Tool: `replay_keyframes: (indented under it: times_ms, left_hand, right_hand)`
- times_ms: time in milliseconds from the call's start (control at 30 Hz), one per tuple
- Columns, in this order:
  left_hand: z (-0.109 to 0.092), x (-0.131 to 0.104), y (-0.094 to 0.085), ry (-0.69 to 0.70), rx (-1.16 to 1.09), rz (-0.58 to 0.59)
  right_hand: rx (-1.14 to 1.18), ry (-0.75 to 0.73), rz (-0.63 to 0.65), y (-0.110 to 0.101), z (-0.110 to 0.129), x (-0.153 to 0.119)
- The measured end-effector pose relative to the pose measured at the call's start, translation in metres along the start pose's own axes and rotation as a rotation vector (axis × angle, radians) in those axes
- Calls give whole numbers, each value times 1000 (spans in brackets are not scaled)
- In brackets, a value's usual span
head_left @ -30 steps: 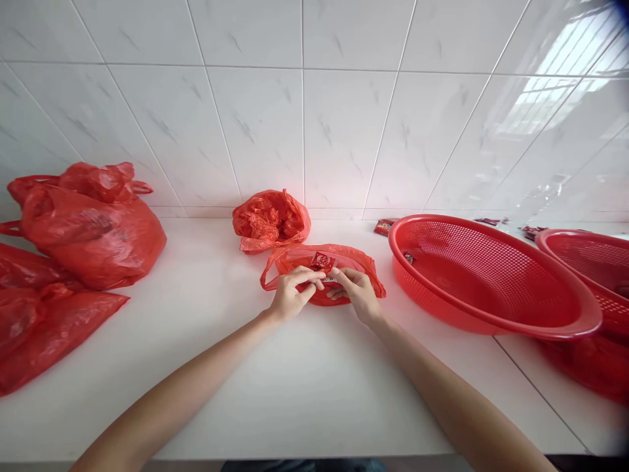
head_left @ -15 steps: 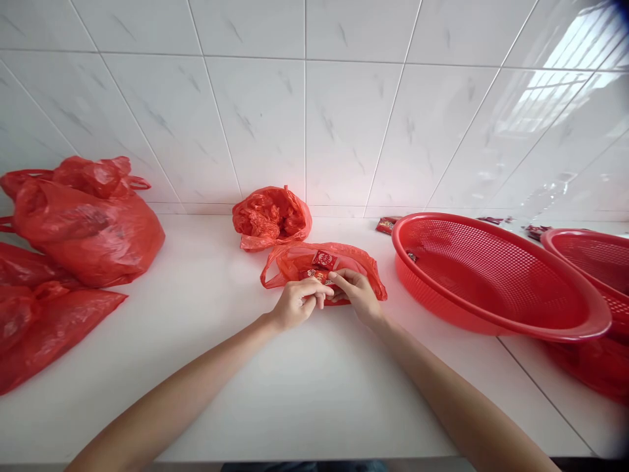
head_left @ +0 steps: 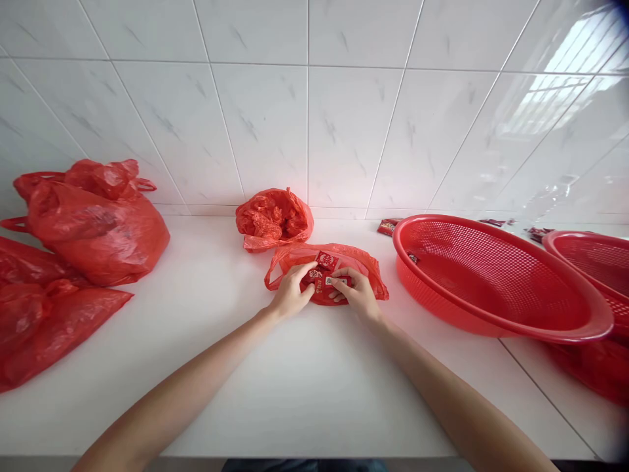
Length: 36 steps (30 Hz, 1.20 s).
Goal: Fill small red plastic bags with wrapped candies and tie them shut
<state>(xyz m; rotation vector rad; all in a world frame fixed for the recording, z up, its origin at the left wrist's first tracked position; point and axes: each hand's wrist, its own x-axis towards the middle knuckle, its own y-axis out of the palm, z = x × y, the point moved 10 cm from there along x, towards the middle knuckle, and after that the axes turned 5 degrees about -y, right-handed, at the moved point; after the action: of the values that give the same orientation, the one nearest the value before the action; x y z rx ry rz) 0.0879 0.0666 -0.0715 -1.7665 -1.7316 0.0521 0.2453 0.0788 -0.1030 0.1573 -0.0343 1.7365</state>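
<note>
A red plastic bag [head_left: 376,269] lies open on the white counter, with several small red packets [head_left: 327,260] in its mouth. My right hand [head_left: 361,292] pinches a red packet with a white label [head_left: 329,282] at the right side of that pile. My left hand [head_left: 292,294] is at the bag's left side, thumb and index finger spread apart beside the packets. Whether its fingertips touch them I cannot tell. Some fingers of both hands are hidden.
Behind the bag is a crumpled red bag [head_left: 274,219]. Full red bags [head_left: 98,223] sit at the left. A large red basket [head_left: 472,321] stands on the right, partly before a second basket [head_left: 590,242]. Loose packets [head_left: 386,226] lie near the tiled wall [head_left: 354,131].
My left hand has shifted from beside my right fingers to the left, its fingers spreading. The labelled packet under my right hand shows more. The view has shifted slightly.
</note>
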Motion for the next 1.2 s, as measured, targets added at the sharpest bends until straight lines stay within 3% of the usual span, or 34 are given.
replay_keyframes:
  times_ms: [133, 300, 467, 633, 1000, 1200]
  left_hand:
    - [1, -3, 15, 41, 70, 104]
    - [-10, -3, 7, 60, 45, 39]
    - [4, -1, -5, -184, -295, -53]
    - [10, -4, -5, -334, -536, -119]
    - [10, -6, 0, -337, -648, -88]
    - [7, -5, -4, -315, -642, -140]
  right_hand:
    - [-8, -6, 12, 2, 1, 0]
    - [16, -84, -64, -6, 8, 2]
    - [-10, -108, -91, -9, 12, 1]
    - [-26, -74, 56, 9, 16, -4]
    - [143, -29, 115, 17, 21, -8]
    - [88, -66, 110, 18, 31, -11]
